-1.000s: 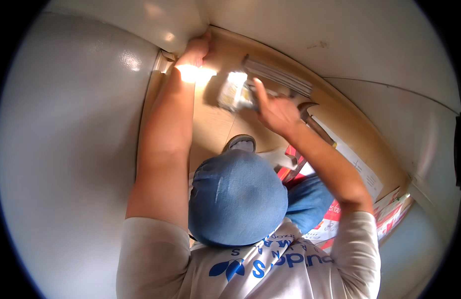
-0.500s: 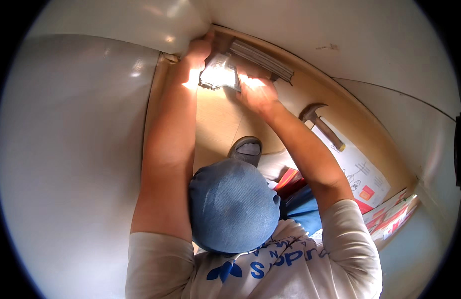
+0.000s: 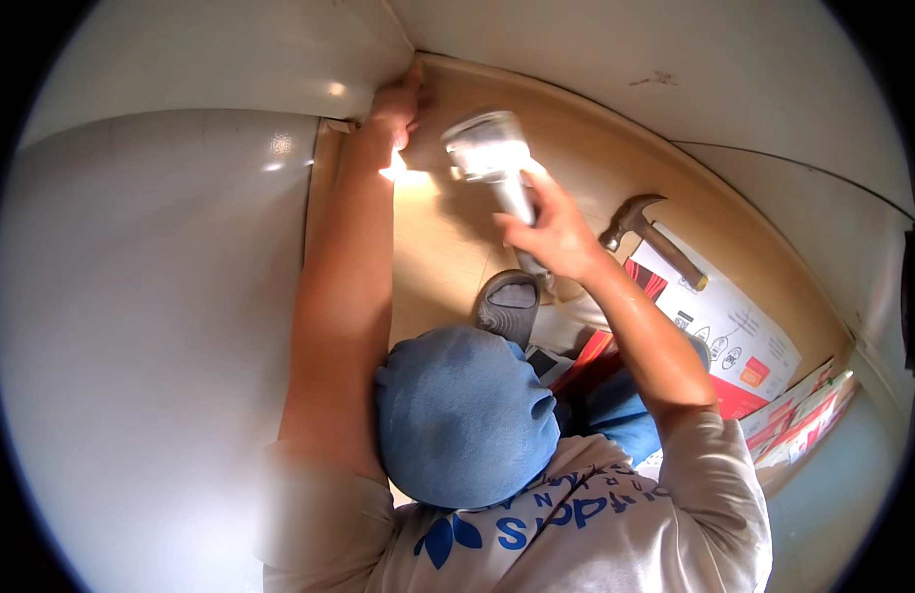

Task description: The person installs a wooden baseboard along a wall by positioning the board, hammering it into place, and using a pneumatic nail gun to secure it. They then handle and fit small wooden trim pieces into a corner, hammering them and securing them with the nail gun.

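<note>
The right hand point(image 3: 551, 232) is clenched around the handle of a white rubber mallet point(image 3: 497, 163), whose pale, glare-washed head is raised above a light wood-look floor plank point(image 3: 442, 247). The mallet sits near the far corner of the room, its head pointing toward the corner and its handle running back into the fist. The left hand point(image 3: 398, 99) reaches farther, pressed flat into the corner where the plank meets the white walls point(image 3: 576, 49); its fingers lie against the plank's edge, and whether they pinch anything cannot be told. A bright patch of light falls on the floor just below that hand.

The person crouches over the work, seen from above, wearing a blue cap point(image 3: 462, 415) and a white T-shirt with blue print point(image 3: 576, 524). Both bare forearms stretch forward from the lower edge, the left along a large white panel point(image 3: 151, 326) that fills the left side of the view. A grey slipper point(image 3: 509, 306) shows just past the cap, resting on the floor between the arms.

To the right of the mallet arm, a claw hammer point(image 3: 650, 237) with a wooden handle lies on the floor, its head near the right wrist and its handle end resting on a flattened white-and-red carton point(image 3: 734, 346). More red-and-white packs point(image 3: 803, 415) stack along the right wall.
</note>
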The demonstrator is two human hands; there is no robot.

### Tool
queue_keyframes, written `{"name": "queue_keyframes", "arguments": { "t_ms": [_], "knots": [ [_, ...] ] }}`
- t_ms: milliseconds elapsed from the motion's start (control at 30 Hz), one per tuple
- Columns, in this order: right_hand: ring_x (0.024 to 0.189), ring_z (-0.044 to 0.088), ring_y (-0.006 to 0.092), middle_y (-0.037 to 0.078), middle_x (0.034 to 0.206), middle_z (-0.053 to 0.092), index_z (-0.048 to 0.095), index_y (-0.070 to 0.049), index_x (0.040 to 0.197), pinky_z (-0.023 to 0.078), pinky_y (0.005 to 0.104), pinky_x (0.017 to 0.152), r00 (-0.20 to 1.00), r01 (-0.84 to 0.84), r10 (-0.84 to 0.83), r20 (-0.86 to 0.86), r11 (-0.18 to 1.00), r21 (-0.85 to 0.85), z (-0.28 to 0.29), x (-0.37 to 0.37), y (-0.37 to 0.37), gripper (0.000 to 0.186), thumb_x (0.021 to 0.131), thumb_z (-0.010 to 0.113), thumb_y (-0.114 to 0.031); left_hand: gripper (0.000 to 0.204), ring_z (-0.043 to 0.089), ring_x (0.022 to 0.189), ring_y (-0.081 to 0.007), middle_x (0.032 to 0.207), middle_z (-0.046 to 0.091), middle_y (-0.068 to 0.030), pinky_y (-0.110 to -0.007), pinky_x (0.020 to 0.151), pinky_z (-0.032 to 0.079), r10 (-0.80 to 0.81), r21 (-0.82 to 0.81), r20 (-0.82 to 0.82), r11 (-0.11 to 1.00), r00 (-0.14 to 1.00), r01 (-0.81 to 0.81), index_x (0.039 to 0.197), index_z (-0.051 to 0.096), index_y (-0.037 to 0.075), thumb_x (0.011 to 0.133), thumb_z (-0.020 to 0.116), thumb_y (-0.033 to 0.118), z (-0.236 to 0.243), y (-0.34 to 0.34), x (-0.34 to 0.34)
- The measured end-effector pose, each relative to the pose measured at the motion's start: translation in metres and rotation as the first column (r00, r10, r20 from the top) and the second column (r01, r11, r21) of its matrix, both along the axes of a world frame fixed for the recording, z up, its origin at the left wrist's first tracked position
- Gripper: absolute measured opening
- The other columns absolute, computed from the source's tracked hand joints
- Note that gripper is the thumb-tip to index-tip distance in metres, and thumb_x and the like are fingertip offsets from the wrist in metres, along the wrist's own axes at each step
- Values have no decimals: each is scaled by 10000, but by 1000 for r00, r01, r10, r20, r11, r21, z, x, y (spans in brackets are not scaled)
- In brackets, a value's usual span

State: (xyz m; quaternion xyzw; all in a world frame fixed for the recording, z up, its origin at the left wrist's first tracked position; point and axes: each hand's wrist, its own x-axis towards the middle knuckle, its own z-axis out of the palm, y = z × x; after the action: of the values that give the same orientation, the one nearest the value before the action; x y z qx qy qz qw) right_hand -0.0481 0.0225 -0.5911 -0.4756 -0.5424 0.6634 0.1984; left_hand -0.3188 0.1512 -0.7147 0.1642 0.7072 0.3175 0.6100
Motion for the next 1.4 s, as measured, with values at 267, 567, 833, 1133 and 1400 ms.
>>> {"name": "queue_keyframes", "arguments": {
  "t_ms": [267,567,833,1133,1400],
  "knots": [
    [606,578,155,34,739,570,565,-64,973,513,332,614,621,139,-576,-532,748,-649,-80,-6,19,135,1024,620,-176,616,668,1098,-147,1331,676,16,-395,910,423,-159,-28,32,987,987,160,1362,544,144,1055,399,658,-8,-1,-18],
    [701,658,192,66,845,639,579,-21,1333,530,315,597,478,109,-741,-472,583,-805,-124,-76,38,392,978,643,-175,580,612,1201,-200,1335,664,-116,-360,969,496,-36,59,24,998,999,34,1429,547,61,1062,538,511,-8,-2,-7],
    [702,596,181,55,843,618,542,-61,1379,509,311,630,519,80,-680,-519,643,-762,-147,-83,45,449,986,659,-245,653,535,1310,-300,1477,573,-191,-378,1100,405,-42,137,-84,989,996,54,1452,529,-49,1066,553,476,-43,1,-16],
    [696,601,194,51,815,625,571,-67,1320,517,343,625,570,75,-678,-464,606,-792,-135,-78,41,422,967,682,-268,605,580,1241,-256,1407,622,-180,-385,1004,458,-22,85,-122,996,992,32,1410,566,-28,1068,551,471,-28,-6,-9],
    [771,709,220,100,938,699,618,-63,1155,615,376,718,457,251,-764,-455,601,-759,-82,14,-25,188,1000,663,-160,574,591,1304,-147,1569,511,-28,-264,600,387,-283,47,13,958,959,282,1540,408,175,1102,372,545,-35,-11,-27]
  ]
}}
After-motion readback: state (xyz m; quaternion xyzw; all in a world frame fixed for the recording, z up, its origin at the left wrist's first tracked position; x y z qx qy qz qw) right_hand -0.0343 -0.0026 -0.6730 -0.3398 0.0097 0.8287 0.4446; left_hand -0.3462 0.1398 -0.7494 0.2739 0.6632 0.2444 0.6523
